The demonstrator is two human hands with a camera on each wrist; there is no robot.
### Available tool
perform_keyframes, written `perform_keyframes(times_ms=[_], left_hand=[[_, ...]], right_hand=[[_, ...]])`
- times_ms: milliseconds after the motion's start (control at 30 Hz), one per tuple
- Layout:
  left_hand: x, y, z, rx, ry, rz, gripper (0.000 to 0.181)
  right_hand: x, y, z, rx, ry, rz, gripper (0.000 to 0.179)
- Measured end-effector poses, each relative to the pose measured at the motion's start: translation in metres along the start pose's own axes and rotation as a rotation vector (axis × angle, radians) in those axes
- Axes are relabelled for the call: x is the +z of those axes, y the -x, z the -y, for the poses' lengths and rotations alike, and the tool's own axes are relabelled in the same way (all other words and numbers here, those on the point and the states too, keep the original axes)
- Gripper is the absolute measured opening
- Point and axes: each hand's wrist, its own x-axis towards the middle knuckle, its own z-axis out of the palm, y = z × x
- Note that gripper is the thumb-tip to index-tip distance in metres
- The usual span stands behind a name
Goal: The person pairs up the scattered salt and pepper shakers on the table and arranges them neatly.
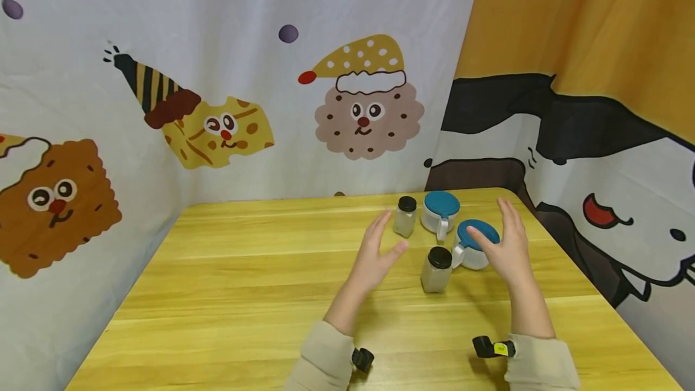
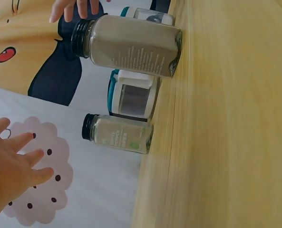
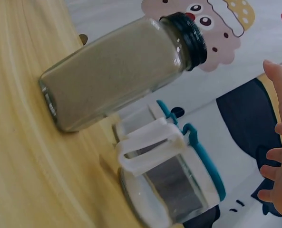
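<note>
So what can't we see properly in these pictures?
Left wrist view: the small words on the near jar are too tiny to read.
Left wrist view: that jar hides part of the near cup.
Right wrist view: the near cup's handle hides part of the far cup.
Right wrist view: the right edge cuts off the right hand.

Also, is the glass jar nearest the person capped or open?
Capped: a black lid sits on top of the nearest glass jar in all three views. How tight it is, I cannot tell.
</note>
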Motion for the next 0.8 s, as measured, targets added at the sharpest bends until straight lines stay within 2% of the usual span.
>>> perform_keyframes(times_ms=[167,367,667,800], left_hand=[[0.007,0.000,0.000,-0.031,0.006,-0.006,0.070],[0.019,0.002,0.002,-0.083,0.014,0.017,0.072],[0.034,0.004,0.007,-0.104,0.012,0.039,0.075],[0.041,0.005,0.009,-0.114,0.045,0.053,0.077]], right_hand=[[0.003,0.000,-0.008,0.018,-0.014,0.005,0.091],[0.008,0.000,-0.019,0.049,-0.027,0.023,0.094],[0.015,-0.002,-0.033,0.059,-0.035,0.020,0.098],[0.017,-0.001,-0.037,0.064,-0.034,0.018,0.099]])
